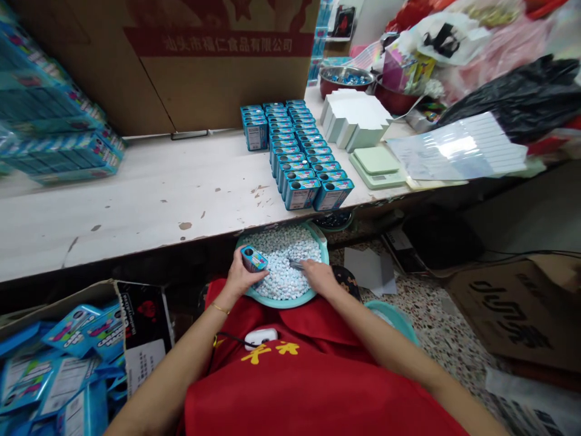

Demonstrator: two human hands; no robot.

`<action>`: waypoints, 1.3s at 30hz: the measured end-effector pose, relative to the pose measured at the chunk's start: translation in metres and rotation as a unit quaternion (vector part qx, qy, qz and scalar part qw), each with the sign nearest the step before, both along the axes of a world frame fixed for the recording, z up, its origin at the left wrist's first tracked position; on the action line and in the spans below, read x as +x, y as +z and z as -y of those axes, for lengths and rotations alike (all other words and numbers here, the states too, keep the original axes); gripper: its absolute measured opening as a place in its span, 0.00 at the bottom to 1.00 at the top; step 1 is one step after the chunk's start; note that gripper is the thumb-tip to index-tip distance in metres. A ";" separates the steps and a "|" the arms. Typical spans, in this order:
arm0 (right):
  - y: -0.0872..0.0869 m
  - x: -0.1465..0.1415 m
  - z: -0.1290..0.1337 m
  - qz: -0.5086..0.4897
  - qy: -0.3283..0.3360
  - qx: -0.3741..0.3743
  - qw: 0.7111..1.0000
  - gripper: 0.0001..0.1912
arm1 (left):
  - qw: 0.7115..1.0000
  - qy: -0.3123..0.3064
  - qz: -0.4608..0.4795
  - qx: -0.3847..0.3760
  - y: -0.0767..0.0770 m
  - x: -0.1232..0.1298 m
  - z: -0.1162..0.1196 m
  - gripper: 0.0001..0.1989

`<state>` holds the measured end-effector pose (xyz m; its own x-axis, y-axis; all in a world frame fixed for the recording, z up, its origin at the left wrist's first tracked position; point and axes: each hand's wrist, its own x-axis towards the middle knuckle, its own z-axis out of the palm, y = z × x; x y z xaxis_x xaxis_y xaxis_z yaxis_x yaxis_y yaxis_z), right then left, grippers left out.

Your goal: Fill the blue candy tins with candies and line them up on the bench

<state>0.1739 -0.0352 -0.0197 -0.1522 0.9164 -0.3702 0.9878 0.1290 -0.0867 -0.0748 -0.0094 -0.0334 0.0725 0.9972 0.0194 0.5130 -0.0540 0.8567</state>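
Observation:
My left hand (239, 275) is closed around a small blue candy box (254, 258), tilted so its top with a dark round hole faces up. Below it, a turquoise basin (323, 242) full of small white candies (285, 281) rests at my lap. My right hand (319, 276) pinches a grey metal scoop (297, 264), whose tip is down among the candies. The scoop's exact shape is hard to make out. Rows of similar blue boxes (302, 192) stand upright on the white table (181, 200) in front of me.
A pale green scale (376, 166) and a stack of white card (356, 118) stand right of the rows. Behind is a large cardboard carton (204, 79). Stacked blue packs (59, 151) are at left. An open carton (145, 339) of flat blue boxes sits low left.

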 end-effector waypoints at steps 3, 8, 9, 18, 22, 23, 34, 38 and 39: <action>-0.028 -0.028 -0.008 -0.079 -0.045 0.033 0.995 0.18 | 0.999 -0.025 0.027 -0.029 -0.002 0.013 -0.006 0.42; -0.042 -0.025 -0.016 -0.207 -0.098 0.035 0.973 0.17 | 0.992 -0.029 0.116 -0.043 0.000 0.018 -0.008 0.37; -0.041 -0.020 -0.016 -0.232 -0.107 0.035 0.966 0.17 | 0.992 -0.022 0.121 -0.034 0.002 0.015 -0.006 0.37; 0.025 0.003 -0.021 -0.345 -0.033 0.068 0.935 0.17 | 0.998 -0.015 -0.033 0.060 0.019 -0.010 0.004 0.43; 0.071 -0.003 -0.026 -0.281 0.053 0.071 0.956 0.16 | 0.987 -0.046 -0.109 0.107 0.018 0.002 0.004 0.44; 0.081 -0.007 -0.027 -0.242 0.071 0.070 0.965 0.17 | 0.984 -0.056 -0.125 0.117 0.018 0.005 0.004 0.44; 0.152 -0.064 -0.028 0.022 0.162 0.052 0.985 0.15 | 0.975 -0.068 -0.172 0.122 0.012 0.012 0.011 0.43; 0.158 -0.065 -0.031 0.016 0.172 0.071 0.982 0.15 | 0.980 -0.059 -0.144 0.122 0.009 0.011 0.009 0.44; 0.156 -0.058 -0.031 0.014 0.169 0.081 0.982 0.14 | 0.983 -0.053 -0.134 0.118 0.009 0.010 0.008 0.44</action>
<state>0.1159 -0.0045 0.1359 -0.4497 0.8624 -0.2324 0.8880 0.4597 -0.0125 -0.0652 -0.0177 -0.0247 0.2095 0.9539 0.2151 0.6988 -0.2999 0.6494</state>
